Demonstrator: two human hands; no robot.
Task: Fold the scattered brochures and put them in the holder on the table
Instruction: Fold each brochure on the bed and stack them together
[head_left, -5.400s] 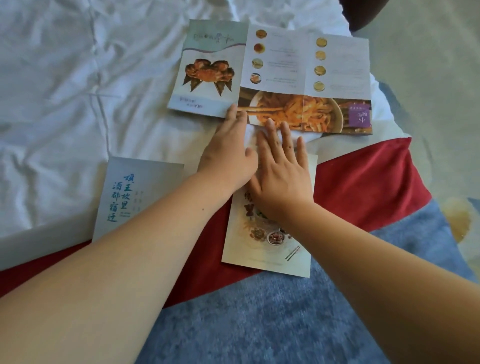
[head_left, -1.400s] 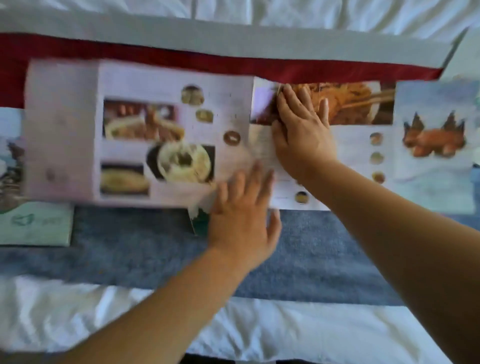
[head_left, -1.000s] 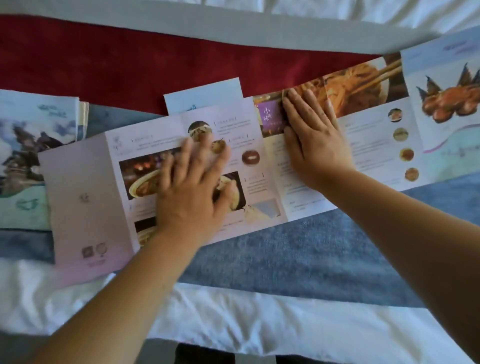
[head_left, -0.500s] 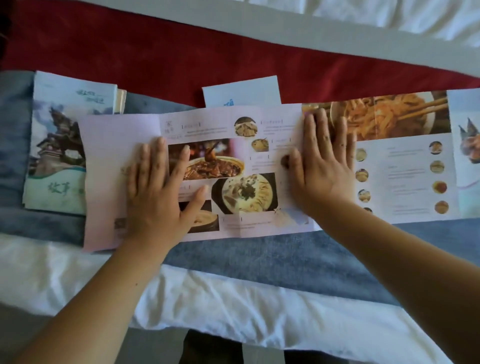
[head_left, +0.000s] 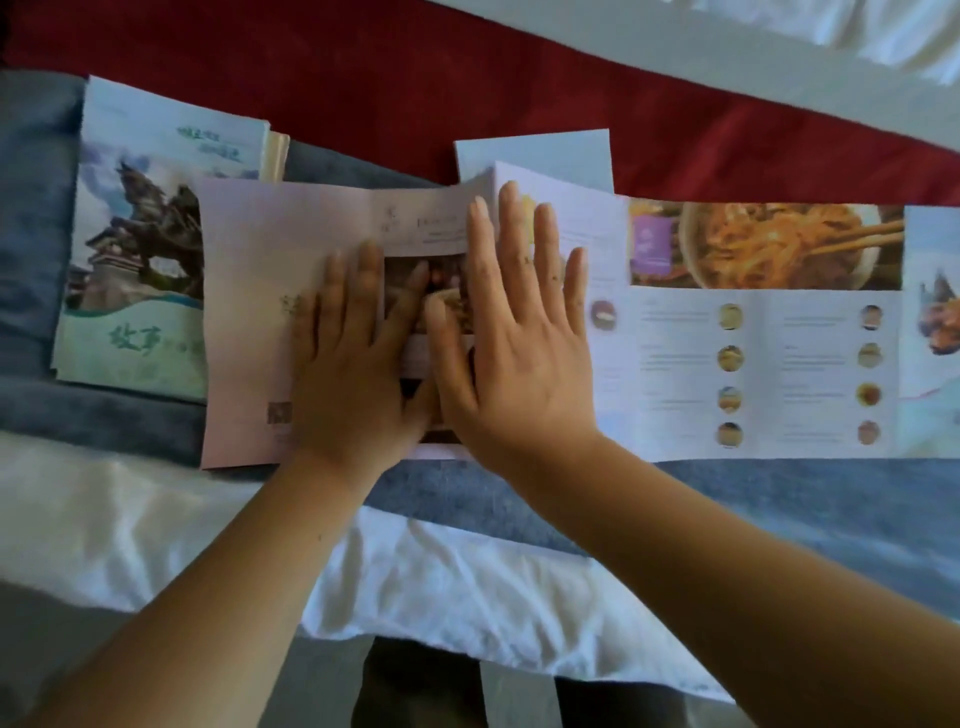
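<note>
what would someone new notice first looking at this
Two bare hands in the middle: the left hand lies flat on a pink brochure while the right hand presses one of its panels over. To the right lies an open noodle brochure, and at far left a folded one showing a dark rock. All rest on red and blue-grey bedding.

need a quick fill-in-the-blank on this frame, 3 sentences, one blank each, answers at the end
1. The right hand lies flat on the right panel of the ____ brochure, which is turned over toward the left hand.
2. The noodle photo on the long menu brochure shows a pair of ____.
3. The folded brochure at far left lies partly under the pink one and shows a ____ building.

Answers: pink; chopsticks; pagoda-style
</note>
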